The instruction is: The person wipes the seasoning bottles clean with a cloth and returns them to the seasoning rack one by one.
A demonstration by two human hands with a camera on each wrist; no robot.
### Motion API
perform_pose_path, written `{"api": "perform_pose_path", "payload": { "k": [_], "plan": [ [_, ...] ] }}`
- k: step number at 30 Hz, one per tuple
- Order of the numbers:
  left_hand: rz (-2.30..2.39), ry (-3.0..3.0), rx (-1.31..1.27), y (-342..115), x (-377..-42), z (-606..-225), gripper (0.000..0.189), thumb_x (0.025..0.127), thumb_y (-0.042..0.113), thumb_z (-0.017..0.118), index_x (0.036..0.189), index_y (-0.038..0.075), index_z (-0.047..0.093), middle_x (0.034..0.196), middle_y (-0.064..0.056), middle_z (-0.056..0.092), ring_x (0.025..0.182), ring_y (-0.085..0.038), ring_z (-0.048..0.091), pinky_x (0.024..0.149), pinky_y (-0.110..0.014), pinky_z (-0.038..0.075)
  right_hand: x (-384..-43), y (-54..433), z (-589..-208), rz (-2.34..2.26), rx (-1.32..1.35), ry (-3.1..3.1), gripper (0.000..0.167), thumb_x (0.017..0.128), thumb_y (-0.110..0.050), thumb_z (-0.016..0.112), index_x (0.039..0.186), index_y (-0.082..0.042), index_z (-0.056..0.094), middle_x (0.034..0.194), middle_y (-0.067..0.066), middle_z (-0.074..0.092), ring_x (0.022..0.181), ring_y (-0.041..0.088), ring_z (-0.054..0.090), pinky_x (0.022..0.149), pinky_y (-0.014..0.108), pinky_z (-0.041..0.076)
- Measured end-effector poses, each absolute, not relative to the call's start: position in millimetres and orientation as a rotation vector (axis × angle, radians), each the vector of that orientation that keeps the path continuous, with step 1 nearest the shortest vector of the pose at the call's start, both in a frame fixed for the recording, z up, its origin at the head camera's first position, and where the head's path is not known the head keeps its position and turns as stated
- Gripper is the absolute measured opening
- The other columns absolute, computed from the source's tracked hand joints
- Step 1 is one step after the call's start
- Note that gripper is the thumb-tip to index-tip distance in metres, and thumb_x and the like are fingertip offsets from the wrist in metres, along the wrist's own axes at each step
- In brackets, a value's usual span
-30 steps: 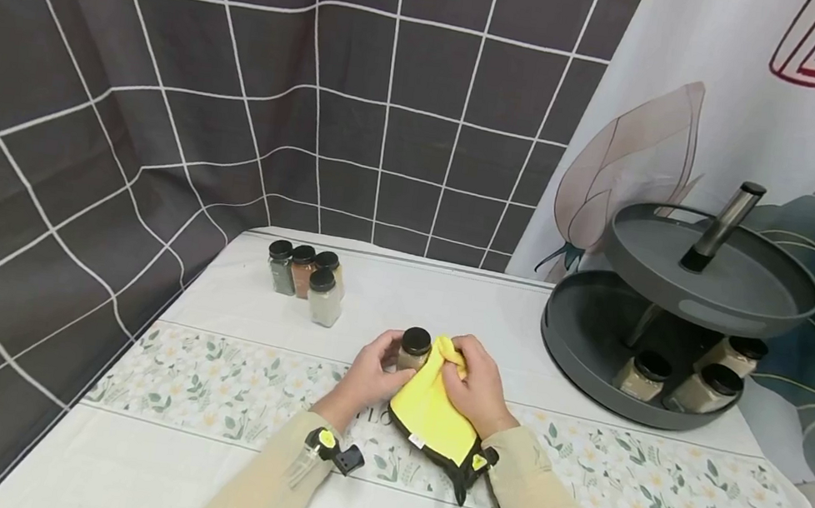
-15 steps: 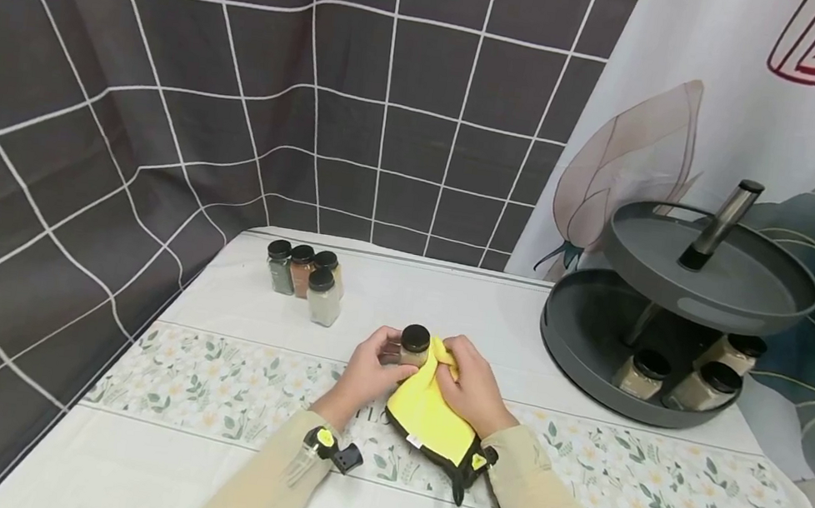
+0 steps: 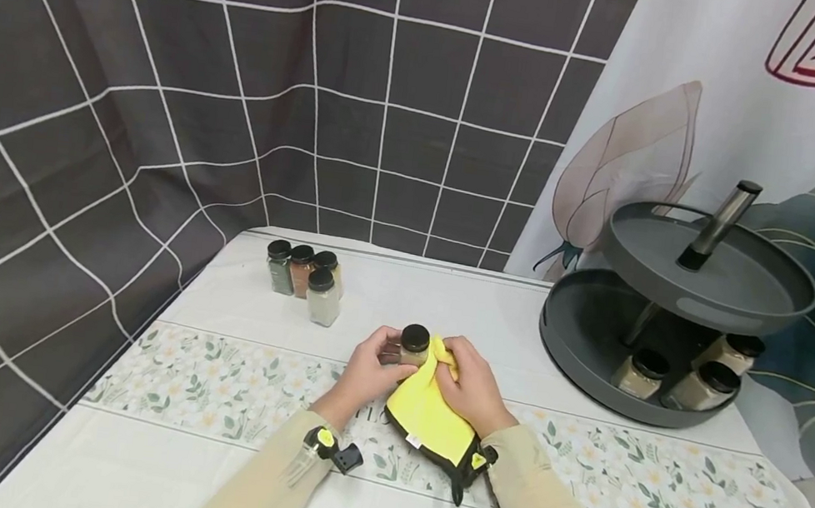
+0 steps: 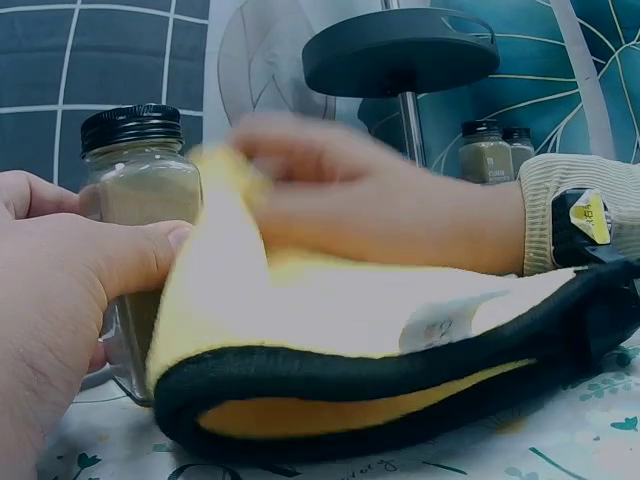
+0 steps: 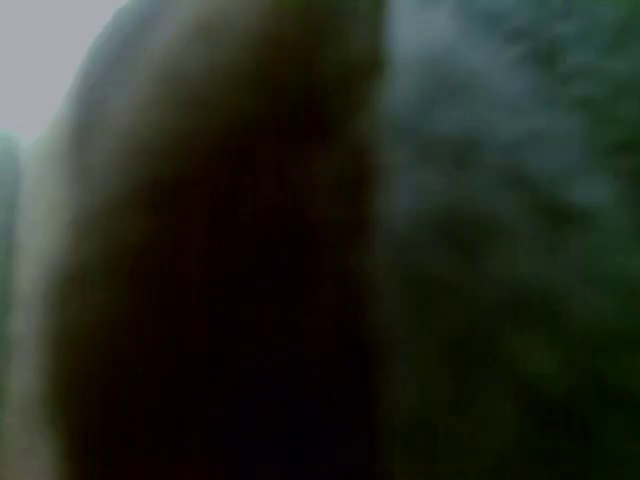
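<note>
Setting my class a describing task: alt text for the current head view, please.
A person's left hand holds a black-lidded jar while the right hand grips a yellow cloth beside it. Four more jars stand farther back to the left; at the right, three jars are on the lower level of a dark two-tier tray.

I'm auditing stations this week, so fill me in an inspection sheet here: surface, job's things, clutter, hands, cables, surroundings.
Surface: white table covering with a floral band.
Job's things: black-lidded jar; yellow cloth with black edging.
Clutter: four jars grouped at the left; three jars on the lower tier of a two-tier stand.
Hands: left hand holds the jar; right hand grips the cloth.
Cables: nothing clearly seen.
Surroundings: dark gridded curtain; printed white fabric.
</note>
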State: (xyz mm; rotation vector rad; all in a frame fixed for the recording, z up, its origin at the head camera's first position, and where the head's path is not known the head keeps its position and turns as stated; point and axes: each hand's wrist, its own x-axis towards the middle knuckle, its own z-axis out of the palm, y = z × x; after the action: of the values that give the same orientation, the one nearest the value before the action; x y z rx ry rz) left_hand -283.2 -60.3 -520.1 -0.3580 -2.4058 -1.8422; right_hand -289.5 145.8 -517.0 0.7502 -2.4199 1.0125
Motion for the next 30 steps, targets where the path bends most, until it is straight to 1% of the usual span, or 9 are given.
{"api": "perform_pose_path", "payload": {
  "k": [4, 8, 10, 12, 15, 19, 24, 28, 30],
  "plan": [
    [-1.843, -2.403, -0.348, -60.5, -284.2, -521.5, 0.043, 0.083, 0.009, 0.082, 0.12, 0.011, 0.061, 0.117, -0.008, 0.067, 0.111, -0.025, 0.065, 0.098, -0.031, 0.055, -291.1, 145.3, -519.5, 1.054, 0.803, -2.289, 0.018, 0.091, -0.003, 0.06, 0.107, -0.011, 0.06, 0.1, 0.002, 0.059, 0.084, 0.015, 0.056, 0.072, 0.035, 0.054],
    [-1.864, -2.405, -0.361, -61.8, -283.0, -521.5, 0.045, 0.083, 0.014, 0.084, 0.122, 0.012, 0.061, 0.119, -0.007, 0.066, 0.111, -0.025, 0.065, 0.097, -0.032, 0.056, -290.5, 142.9, -517.2, 1.071, 0.699, -2.537, 0.02, 0.091, -0.008, 0.062, 0.11, -0.015, 0.064, 0.103, -0.001, 0.062, 0.087, 0.015, 0.056, 0.078, 0.037, 0.053],
    [-1.867, -2.408, -0.365, -62.2, -282.8, -521.4, 0.045, 0.084, 0.016, 0.084, 0.122, 0.012, 0.06, 0.12, -0.007, 0.065, 0.112, -0.025, 0.065, 0.097, -0.032, 0.056, -289.9, 142.5, -516.5, 1.046, 0.654, -2.62, 0.022, 0.091, -0.01, 0.063, 0.112, -0.014, 0.064, 0.104, 0.001, 0.064, 0.087, 0.017, 0.057, 0.078, 0.038, 0.052],
    [-1.858, -2.414, -0.363, -62.2, -283.4, -521.4, 0.045, 0.084, 0.016, 0.084, 0.122, 0.012, 0.06, 0.12, -0.006, 0.065, 0.112, -0.024, 0.065, 0.096, -0.031, 0.056, -289.7, 142.9, -517.0, 1.019, 0.66, -2.59, 0.021, 0.09, -0.011, 0.063, 0.111, -0.014, 0.064, 0.101, 0.0, 0.064, 0.084, 0.016, 0.056, 0.075, 0.037, 0.052],
    [-1.849, -2.421, -0.346, -61.6, -284.4, -521.4, 0.044, 0.084, 0.014, 0.083, 0.122, 0.012, 0.061, 0.119, -0.007, 0.066, 0.112, -0.024, 0.065, 0.097, -0.031, 0.056, -289.7, 144.6, -519.4, 1.028, 0.714, -2.405, 0.021, 0.09, -0.008, 0.062, 0.11, -0.012, 0.061, 0.099, 0.002, 0.063, 0.081, 0.015, 0.057, 0.071, 0.036, 0.054],
    [-1.848, -2.42, -0.331, -61.1, -284.3, -521.1, 0.043, 0.083, 0.01, 0.082, 0.121, 0.012, 0.061, 0.118, -0.007, 0.067, 0.112, -0.024, 0.065, 0.097, -0.03, 0.055, -289.5, 145.0, -520.1, 1.085, 0.782, -2.276, 0.02, 0.09, -0.005, 0.062, 0.109, -0.01, 0.06, 0.099, 0.003, 0.062, 0.082, 0.015, 0.058, 0.07, 0.035, 0.055],
    [-1.859, -2.411, -0.343, -60.9, -282.4, -519.3, 0.044, 0.084, 0.014, 0.083, 0.121, 0.012, 0.061, 0.118, -0.006, 0.066, 0.111, -0.024, 0.064, 0.097, -0.032, 0.055, -289.8, 143.2, -516.9, 1.074, 0.713, -2.537, 0.019, 0.089, -0.011, 0.066, 0.105, -0.018, 0.061, 0.093, -0.006, 0.059, 0.078, 0.012, 0.052, 0.068, 0.031, 0.048],
    [-1.861, -2.393, -0.375, -61.0, -281.6, -518.7, 0.045, 0.084, 0.015, 0.083, 0.122, 0.011, 0.06, 0.12, -0.007, 0.065, 0.113, -0.026, 0.063, 0.099, -0.036, 0.055, -290.0, 142.0, -514.5, 0.996, 0.635, -2.695, 0.018, 0.088, -0.016, 0.067, 0.104, -0.017, 0.061, 0.086, -0.004, 0.057, 0.072, 0.015, 0.05, 0.064, 0.032, 0.044],
    [-1.868, -2.394, -0.405, -61.5, -281.2, -518.3, 0.047, 0.085, 0.015, 0.082, 0.126, 0.011, 0.059, 0.125, -0.008, 0.064, 0.118, -0.027, 0.061, 0.103, -0.039, 0.052, -290.3, 142.5, -516.1, 1.02, 0.605, -2.691, 0.018, 0.088, -0.016, 0.066, 0.105, -0.016, 0.06, 0.085, -0.003, 0.057, 0.071, 0.016, 0.05, 0.064, 0.032, 0.044]
  ]
}}
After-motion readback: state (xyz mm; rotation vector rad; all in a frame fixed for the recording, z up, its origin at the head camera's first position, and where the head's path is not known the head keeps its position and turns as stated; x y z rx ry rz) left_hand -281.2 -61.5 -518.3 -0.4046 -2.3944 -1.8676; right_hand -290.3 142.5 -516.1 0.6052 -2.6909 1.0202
